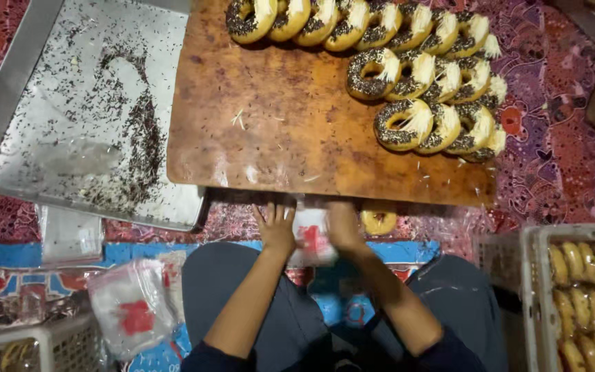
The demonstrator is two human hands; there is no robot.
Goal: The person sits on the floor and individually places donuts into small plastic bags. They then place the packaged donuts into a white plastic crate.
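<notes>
Left hand: fingers spread, flat against a clear plastic bag with red print, at the near edge of the wooden board. Right hand: closed on the same bag, which sits between both hands, above the lap. Plain doughnut: just beside the right hand, under the board's near edge. Topped doughnuts: rows at the board's far right corner. Metal tray: left of the board, scattered with sprinkles. White crate: right, holding plain doughnuts
</notes>
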